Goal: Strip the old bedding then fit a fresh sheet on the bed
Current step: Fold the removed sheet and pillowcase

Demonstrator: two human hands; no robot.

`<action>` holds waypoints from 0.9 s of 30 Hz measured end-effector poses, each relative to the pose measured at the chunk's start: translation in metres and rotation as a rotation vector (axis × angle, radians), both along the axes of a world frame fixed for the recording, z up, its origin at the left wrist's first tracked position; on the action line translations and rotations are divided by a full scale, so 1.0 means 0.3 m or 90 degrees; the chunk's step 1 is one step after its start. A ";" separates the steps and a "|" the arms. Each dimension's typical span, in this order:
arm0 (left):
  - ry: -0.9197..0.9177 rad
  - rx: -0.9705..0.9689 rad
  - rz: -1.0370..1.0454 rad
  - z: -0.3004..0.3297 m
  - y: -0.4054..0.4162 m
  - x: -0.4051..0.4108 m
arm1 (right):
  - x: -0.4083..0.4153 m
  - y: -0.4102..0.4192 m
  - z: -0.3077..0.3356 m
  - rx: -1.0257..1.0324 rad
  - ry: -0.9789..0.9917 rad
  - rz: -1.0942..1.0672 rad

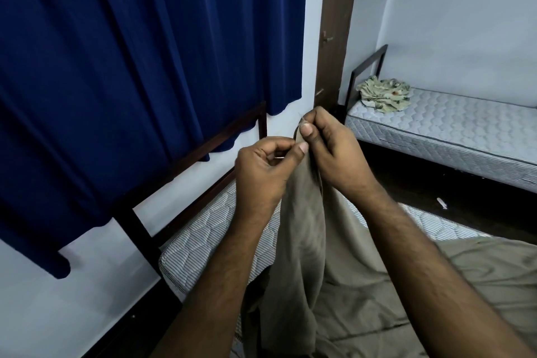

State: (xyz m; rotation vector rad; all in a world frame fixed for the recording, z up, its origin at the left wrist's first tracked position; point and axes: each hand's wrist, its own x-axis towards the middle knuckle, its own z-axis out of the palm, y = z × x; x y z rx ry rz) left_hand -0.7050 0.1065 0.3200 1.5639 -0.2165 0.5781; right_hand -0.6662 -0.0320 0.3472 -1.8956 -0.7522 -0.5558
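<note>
A beige sheet [308, 229] hangs from both my hands and spreads over the lower right of the striped quilted mattress [200, 229]. My left hand [261, 171] pinches the sheet's edge between thumb and fingers. Just to its right, my right hand [334, 145] pinches the same raised corner a little higher. The two hands almost touch, lifted above the bed's head end. The mattress corner near the dark wooden headboard [203, 148] lies bare.
A dark blue curtain [116, 67] hangs behind the headboard on the left. A second bed with a bare mattress [453, 125] stands at the right, a crumpled floral cloth [383, 94] on it. Dark floor [430, 183] runs between the beds. A brown door frame [334, 32] rises behind.
</note>
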 end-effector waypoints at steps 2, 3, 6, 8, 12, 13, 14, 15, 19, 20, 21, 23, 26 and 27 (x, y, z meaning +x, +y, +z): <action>-0.006 0.039 -0.019 0.002 -0.015 -0.012 | 0.004 0.008 0.011 0.033 -0.001 0.022; -0.011 0.058 -0.022 0.006 -0.019 -0.019 | 0.009 0.010 0.016 0.051 0.001 0.033; -0.002 0.104 -0.050 0.021 -0.017 -0.019 | 0.029 0.011 0.041 0.101 0.002 0.059; 0.020 0.126 -0.075 0.037 -0.024 -0.023 | 0.036 0.017 0.067 0.125 0.005 0.079; 0.077 0.097 -0.068 0.054 -0.006 -0.028 | 0.046 0.020 0.110 0.143 0.003 0.092; 0.078 0.089 -0.042 0.057 0.015 -0.021 | 0.048 0.015 0.113 0.148 -0.002 0.090; 0.069 0.088 -0.001 0.061 0.043 -0.010 | 0.050 0.010 0.115 0.152 -0.008 0.086; 0.048 0.101 0.050 0.071 0.072 -0.003 | 0.050 0.005 0.116 0.151 -0.012 0.083; -0.047 0.215 0.237 0.120 0.105 -0.021 | 0.035 0.013 0.112 0.144 -0.019 0.053; -0.051 0.207 0.249 0.122 0.096 -0.032 | 0.030 0.016 0.112 0.142 -0.028 0.039; -0.044 0.187 0.254 0.119 0.086 -0.044 | 0.025 0.017 0.114 0.133 -0.039 0.026; -0.026 0.146 0.256 0.106 0.078 -0.059 | 0.010 0.018 0.121 0.097 -0.061 0.011; -0.029 0.142 0.264 0.095 0.089 -0.065 | -0.014 0.018 0.132 0.048 -0.079 0.015; -0.033 0.158 0.266 0.094 0.091 -0.066 | -0.020 0.018 0.136 0.041 -0.083 0.015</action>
